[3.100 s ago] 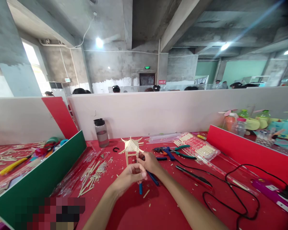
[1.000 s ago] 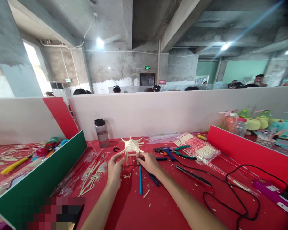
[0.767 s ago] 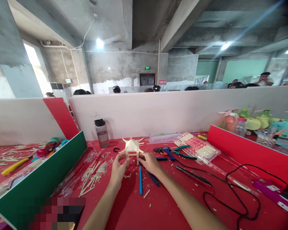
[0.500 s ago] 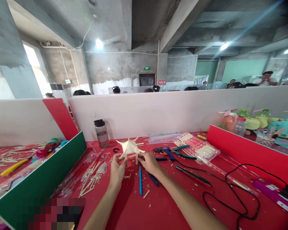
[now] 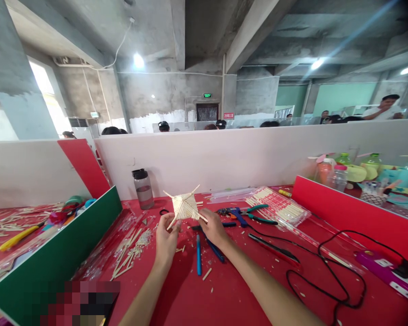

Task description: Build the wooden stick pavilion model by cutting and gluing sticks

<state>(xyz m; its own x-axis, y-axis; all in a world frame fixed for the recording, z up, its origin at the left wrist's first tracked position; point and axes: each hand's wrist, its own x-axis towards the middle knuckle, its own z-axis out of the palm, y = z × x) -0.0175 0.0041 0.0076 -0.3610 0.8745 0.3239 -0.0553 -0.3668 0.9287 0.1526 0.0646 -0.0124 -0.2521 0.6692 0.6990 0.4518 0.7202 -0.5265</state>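
Both my left hand (image 5: pixel 166 235) and right hand (image 5: pixel 213 228) pinch the stick model (image 5: pixel 186 206), fingers (image 5: pixel 166 219) clamped on it, right of the bottle (image 5: pixel 143 190); squeezing too hard might snap its thin corners

Cream stick roof (image 5: pixel 186 207), striped; red tabletop (image 5: pixel 190 301).

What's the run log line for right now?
left hand: holding stick pavilion model; right hand: holding same model; roof: tilted toward camera; water bottle: upright on table
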